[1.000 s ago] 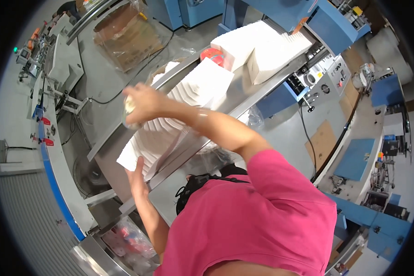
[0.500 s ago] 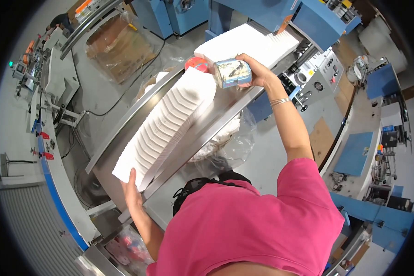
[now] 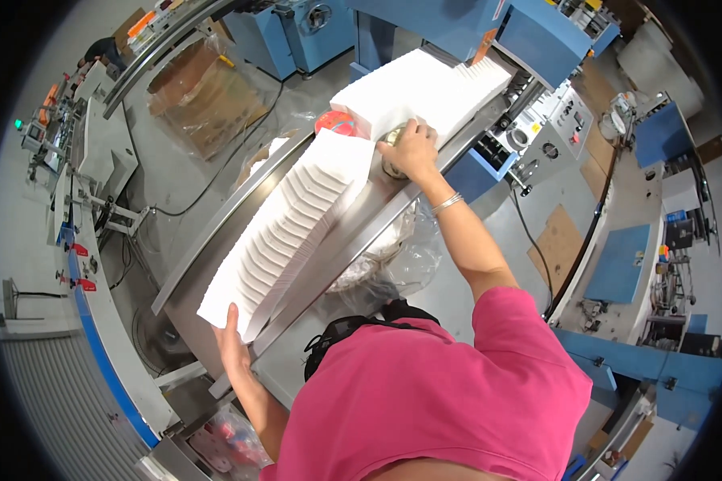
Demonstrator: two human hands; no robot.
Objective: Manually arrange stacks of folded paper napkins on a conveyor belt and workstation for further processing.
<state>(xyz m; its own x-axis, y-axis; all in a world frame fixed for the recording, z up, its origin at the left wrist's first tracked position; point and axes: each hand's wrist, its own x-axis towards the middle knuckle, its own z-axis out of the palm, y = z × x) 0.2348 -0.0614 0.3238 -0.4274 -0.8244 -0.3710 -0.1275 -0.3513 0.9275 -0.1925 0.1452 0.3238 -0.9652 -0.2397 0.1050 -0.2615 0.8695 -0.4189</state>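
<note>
A long row of white paper sheets (image 3: 285, 224) lies slantwise along a metal trough (image 3: 221, 240). My left hand (image 3: 231, 346) is at its near end, thumb up along the side and the other fingers mostly hidden behind the paper. Farther up, my right hand (image 3: 413, 148) grips a block-like piece (image 3: 393, 154) with a worn, dull surface, low in the trough between the row and a second white paper stack (image 3: 413, 84). The hand covers much of the block. A red round object (image 3: 336, 123) sits by the row's far end.
Blue machinery (image 3: 433, 24) stands beyond the far stack, with a control panel (image 3: 565, 124) to its right. A clear plastic bag (image 3: 405, 252) with white scraps is below the trough's near rail. Cardboard in plastic (image 3: 204, 104) lies on the floor at left. Workbenches curve along both sides.
My right hand has moved left and down with the block, from above the trough to low between the stacks. The hand has turned over it. My left hand stays at the row's near end.
</note>
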